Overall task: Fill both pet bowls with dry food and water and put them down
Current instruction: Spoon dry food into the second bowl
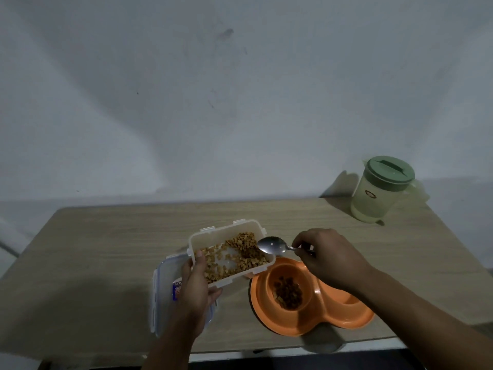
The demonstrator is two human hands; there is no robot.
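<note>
An orange double pet bowl (314, 320) sits on the wooden table near its front edge. Its left well holds a small heap of brown kibble (288, 292); the right well is mostly hidden under my right forearm. My left hand (196, 284) grips the near end of a clear plastic food container (229, 253) partly filled with kibble, tilted up off the table beside the bowl. My right hand (324, 256) holds a metal spoon (270, 245) by its handle. The spoon's bowl looks empty and hovers over the container's right edge.
The container's clear lid (162, 289) with blue seal lies flat on the table under my left hand. A pale green lidded water jug (378, 192) stands at the table's back right corner. A white wall rises behind the table (106, 249).
</note>
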